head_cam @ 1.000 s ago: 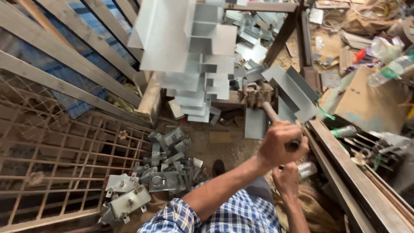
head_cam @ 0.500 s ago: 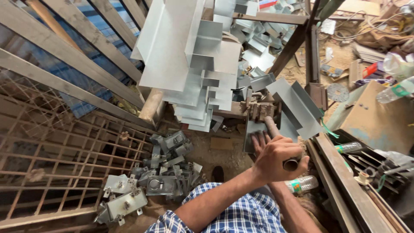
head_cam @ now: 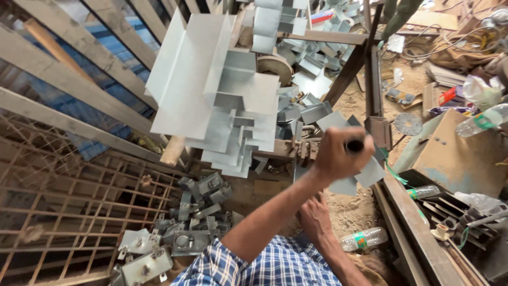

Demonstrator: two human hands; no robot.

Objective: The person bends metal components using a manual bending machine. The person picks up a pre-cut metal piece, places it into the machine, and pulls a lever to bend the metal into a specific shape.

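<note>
Cluttered metal shop, dirt floor. My right hand, frame centre, clenched on a dark handle. Left hand below it, grip unclear. Best kept square over the folded sheet brackets, upper left.

Green-labelled clear plastic bottles, floor below and far right.

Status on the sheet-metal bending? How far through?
Done: a stack of bent sheet-metal pieces beside the hand press. In hand: left hand grips the lever handle; right hand sits low. Left: possibly the loose sheet pieces heaped behind; count unclear.
</note>
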